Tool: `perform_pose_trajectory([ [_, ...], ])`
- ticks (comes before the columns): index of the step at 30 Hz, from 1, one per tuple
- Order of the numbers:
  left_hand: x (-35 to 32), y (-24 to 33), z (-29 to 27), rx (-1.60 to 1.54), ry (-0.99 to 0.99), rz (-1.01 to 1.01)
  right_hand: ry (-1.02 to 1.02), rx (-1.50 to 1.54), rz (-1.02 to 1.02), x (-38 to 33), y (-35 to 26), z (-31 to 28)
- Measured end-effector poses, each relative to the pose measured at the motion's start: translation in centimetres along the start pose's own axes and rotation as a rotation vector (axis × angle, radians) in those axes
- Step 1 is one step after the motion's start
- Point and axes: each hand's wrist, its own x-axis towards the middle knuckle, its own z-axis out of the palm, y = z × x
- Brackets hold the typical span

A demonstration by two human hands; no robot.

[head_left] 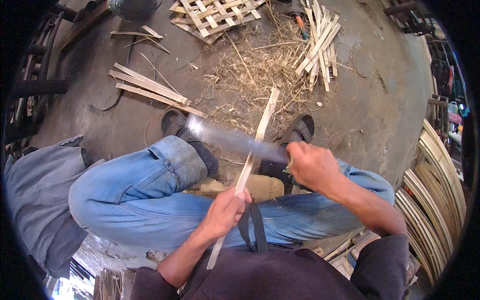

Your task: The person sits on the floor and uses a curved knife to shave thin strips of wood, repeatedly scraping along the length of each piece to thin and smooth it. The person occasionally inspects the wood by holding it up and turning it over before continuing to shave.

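Note:
My left hand [226, 212] is closed round a long, pale bamboo strip [268, 112], which slants from my lap up and away between my feet. Its lower end sticks out behind the hand toward my dark shirt. In my closed right hand [314, 165] is a large knife, its handle mostly hidden by the fingers. The broad blade [230, 138] is smeared by motion and points left, crossing the strip above my left hand. Whether the edge touches the strip I cannot tell.
Thin shavings [255, 67] litter the floor beyond my feet. Cut strips lie in a right-hand pile [320, 45] and a left-hand pile [150, 87]. A woven lattice [215, 15] lies at the far side. Long curved strips [430, 200] are stacked at right; grey cloth [45, 195] hangs at left.

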Motion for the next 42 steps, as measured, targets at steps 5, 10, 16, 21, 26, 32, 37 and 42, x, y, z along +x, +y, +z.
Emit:
perform_pose_trajectory([
  [5,-0.4,-0.2,0.5,-0.047,-0.005,-0.038,0.024,-0.113,0.234,1.4,4.0,-0.4],
  [10,-0.9,-0.1,0.4,-0.02,-0.001,-0.054,0.033,-0.107,0.218,1.7,4.4,-0.2],
  [16,-0.4,-0.3,-0.1,-0.042,-0.009,-0.049,0.118,-0.07,0.128,1.6,3.9,0.1],
  [21,-0.7,0.6,0.0,-0.05,-0.068,-0.139,0.277,0.738,0.475,4.7,3.6,0.7],
  [26,-0.3,-0.7,0.2,-0.057,-0.104,-0.021,0.373,1.293,0.486,6.9,-0.9,1.8],
  [32,0.8,1.5,-0.2,-0.254,0.002,0.041,0.192,0.618,0.322,5.3,-2.6,1.7],
  [37,0.3,0.9,-0.5,-0.246,0.035,-0.011,0.014,-0.016,-0.066,0.1,-1.9,1.2],
  [42,0.2,1.3,-0.1,-0.238,0.073,-0.002,-0.002,0.004,-0.039,0.0,-2.8,0.6],
])
